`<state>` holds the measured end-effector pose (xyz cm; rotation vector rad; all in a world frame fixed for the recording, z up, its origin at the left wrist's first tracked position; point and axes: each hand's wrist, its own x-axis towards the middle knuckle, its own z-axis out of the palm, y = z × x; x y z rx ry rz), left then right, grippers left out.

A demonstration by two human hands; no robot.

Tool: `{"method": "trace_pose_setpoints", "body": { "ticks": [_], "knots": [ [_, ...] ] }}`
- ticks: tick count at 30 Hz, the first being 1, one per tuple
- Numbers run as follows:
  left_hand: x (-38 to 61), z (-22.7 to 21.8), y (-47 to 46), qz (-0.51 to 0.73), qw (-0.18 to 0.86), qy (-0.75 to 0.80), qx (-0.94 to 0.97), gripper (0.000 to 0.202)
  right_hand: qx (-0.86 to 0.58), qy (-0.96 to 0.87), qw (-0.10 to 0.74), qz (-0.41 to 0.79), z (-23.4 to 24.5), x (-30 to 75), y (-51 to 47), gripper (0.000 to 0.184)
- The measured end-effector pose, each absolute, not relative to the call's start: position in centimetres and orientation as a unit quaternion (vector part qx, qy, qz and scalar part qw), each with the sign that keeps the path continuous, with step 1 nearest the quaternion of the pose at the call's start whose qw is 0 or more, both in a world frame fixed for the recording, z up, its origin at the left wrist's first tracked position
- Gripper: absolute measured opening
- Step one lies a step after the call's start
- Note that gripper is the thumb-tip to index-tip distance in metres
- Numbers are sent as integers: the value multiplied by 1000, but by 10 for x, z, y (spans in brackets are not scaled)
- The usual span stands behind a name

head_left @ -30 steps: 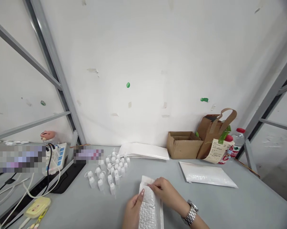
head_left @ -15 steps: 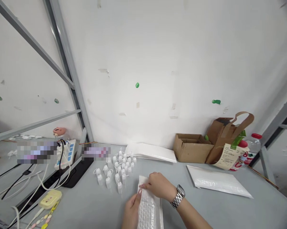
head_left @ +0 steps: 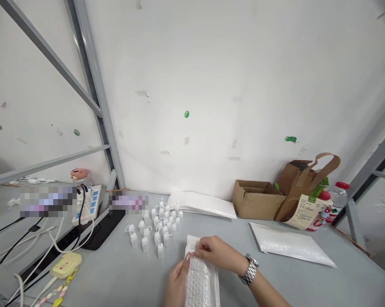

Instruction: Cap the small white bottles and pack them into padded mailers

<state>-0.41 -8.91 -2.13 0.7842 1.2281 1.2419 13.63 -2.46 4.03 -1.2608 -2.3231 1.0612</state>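
Bubble mailer (head_left: 201,279) lies lengthwise on the desk (head_left: 115,273) at 6 o'clock, close to you. Your left grip (head_left: 176,283) is closed on its 9 o'clock edge. Your right grip (head_left: 218,255), watch (head_left: 250,269) at the wrist, pinches the flap at the far end. Small white bottles (head_left: 157,230) stand clustered at 11 o'clock, near the mailer and not touching it. Stacked mailers (head_left: 201,204) lie at 12 by the wall. A cardboard box (head_left: 256,199) sits at 1, and a single mailer (head_left: 291,244) lies at 2, well apart.
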Motion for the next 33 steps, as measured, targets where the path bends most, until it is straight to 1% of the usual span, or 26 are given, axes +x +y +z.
{"method": "trace_pose_setpoints", "body": {
  "ticks": [2,3,4,7,9,11,12,15,18,23,26,29,33],
  "knots": [
    [-5,-24,-88,528,576,531,327,55,-446,-811,149,348,43,133,-18,37],
    [-6,-25,-88,526,576,536,323,54,-452,-810,170,331,45,130,-12,38],
    [-7,-25,-87,523,574,542,320,54,-459,-805,207,313,47,125,-6,36],
    [-8,-25,-86,518,562,554,330,51,-476,-764,335,280,46,105,20,22],
    [-7,-24,-86,522,559,549,338,49,-486,-743,365,279,39,88,39,23],
    [-5,-23,-86,528,572,532,334,48,-493,-731,375,286,31,73,55,25],
    [-4,-23,-87,531,579,524,328,49,-495,-726,380,289,26,66,61,23],
    [-6,-23,-88,532,586,514,329,50,-500,-711,398,294,17,55,70,12],
    [-13,-24,-88,518,573,538,337,51,-499,-694,431,289,19,59,65,17],
    [-21,-23,-87,521,573,560,295,63,-479,-672,481,295,39,93,29,26],
    [-14,-18,-87,519,593,533,307,65,-461,-683,481,300,43,114,2,25],
    [-2,-15,-89,522,598,506,338,64,-473,-680,466,312,38,128,-15,24],
    [10,-15,-92,518,585,510,360,60,-504,-618,448,404,30,139,-18,29]
  ]
}}
